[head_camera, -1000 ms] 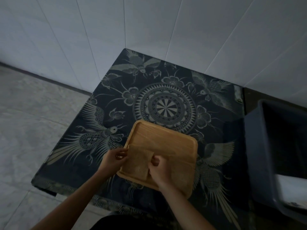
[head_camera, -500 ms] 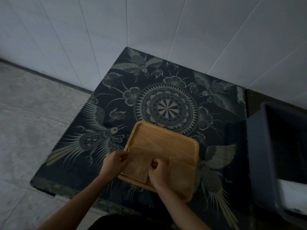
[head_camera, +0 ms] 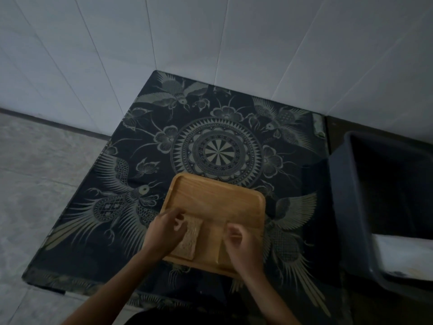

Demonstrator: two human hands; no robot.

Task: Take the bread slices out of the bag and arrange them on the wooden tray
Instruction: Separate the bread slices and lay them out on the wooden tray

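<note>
The left hand (head_camera: 165,233) is pinching a bread slice (head_camera: 189,240) at the wooden tray's (head_camera: 218,200) near-left corner; the right hand (head_camera: 241,242) is covering a second slice, its grip unclear. Both are lying near the rim, so a nudge might be tipping them onto the tabletop (head_camera: 131,146).

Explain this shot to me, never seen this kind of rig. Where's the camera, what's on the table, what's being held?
There is no machine here: a person works bare-handed, and one wide-angle camera worn on the head looks down at the hands. A dark cloth with bird patterns covers the table. On it lies a wooden tray. The left hand rests on a bread slice at the tray's near left. The right hand covers a second slice beside it, which is mostly hidden. Whether either hand grips its slice or just presses it flat is not clear. A dark plastic bin stands to the right. No bread bag is clearly visible.
</note>
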